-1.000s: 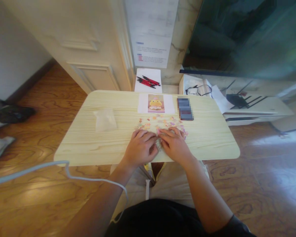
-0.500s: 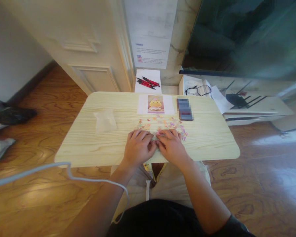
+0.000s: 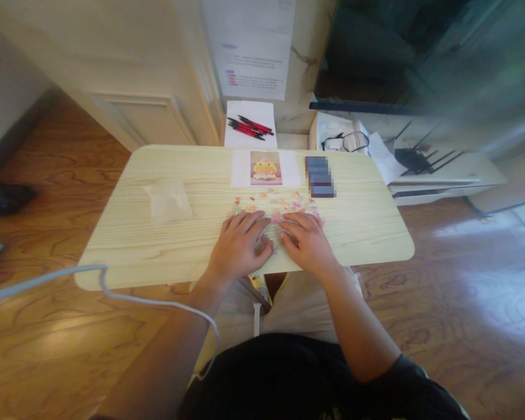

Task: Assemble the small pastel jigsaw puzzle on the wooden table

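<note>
Small multicoloured jigsaw pieces (image 3: 296, 201) lie scattered on the pale wooden table (image 3: 126, 245), close to its front edge. Over their left part rests my left hand (image 3: 240, 242), palm down, thumb held away from the fingers. Facing it from the right is my right hand (image 3: 307, 240), also palm down with fingers stretched over the pieces. Both hands are open, and a narrow gap with some pieces separates them. The hands cover part of the pile. Behind the pieces lies a printed picture (image 3: 266, 168) of a yellow chick-like figure on a white sheet.
A phone with a blurred screen (image 3: 319, 177) lies right of the picture, a clear plastic bag (image 3: 170, 201) to the left. Red and black pens (image 3: 251, 127) rest on paper behind the table. Glasses (image 3: 347, 142) sit beyond. A white cable (image 3: 157, 302) crosses my left forearm.
My hands have moved slightly apart, and the left thumb has opened away from its fingers. The whole view has shifted, so the table sits higher and further left.
</note>
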Action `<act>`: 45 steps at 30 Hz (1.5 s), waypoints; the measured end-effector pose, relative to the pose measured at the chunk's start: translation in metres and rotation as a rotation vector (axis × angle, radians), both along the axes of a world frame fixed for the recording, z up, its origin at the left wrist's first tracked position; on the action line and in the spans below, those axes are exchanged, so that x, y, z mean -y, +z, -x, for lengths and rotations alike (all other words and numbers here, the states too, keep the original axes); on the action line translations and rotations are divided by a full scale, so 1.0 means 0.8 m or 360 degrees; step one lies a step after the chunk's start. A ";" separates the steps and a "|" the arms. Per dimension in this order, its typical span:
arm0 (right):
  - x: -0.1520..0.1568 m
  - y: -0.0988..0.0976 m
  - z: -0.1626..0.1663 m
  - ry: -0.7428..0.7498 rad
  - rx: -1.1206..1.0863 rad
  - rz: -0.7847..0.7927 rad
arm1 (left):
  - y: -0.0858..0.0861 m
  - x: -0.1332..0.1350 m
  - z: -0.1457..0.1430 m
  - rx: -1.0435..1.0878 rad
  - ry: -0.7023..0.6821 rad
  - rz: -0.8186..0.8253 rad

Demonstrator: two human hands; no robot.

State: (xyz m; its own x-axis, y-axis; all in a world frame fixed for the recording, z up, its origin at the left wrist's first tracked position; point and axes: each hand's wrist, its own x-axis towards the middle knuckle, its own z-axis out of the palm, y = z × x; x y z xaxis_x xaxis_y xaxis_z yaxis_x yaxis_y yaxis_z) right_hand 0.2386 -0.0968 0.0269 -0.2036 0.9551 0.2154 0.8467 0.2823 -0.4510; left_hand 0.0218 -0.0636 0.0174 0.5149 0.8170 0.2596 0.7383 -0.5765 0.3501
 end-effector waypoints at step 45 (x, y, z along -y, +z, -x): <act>-0.003 -0.049 -0.099 -0.0673 -0.0598 -0.0261 | -0.011 -0.004 0.005 0.0036 -0.0222 -0.0031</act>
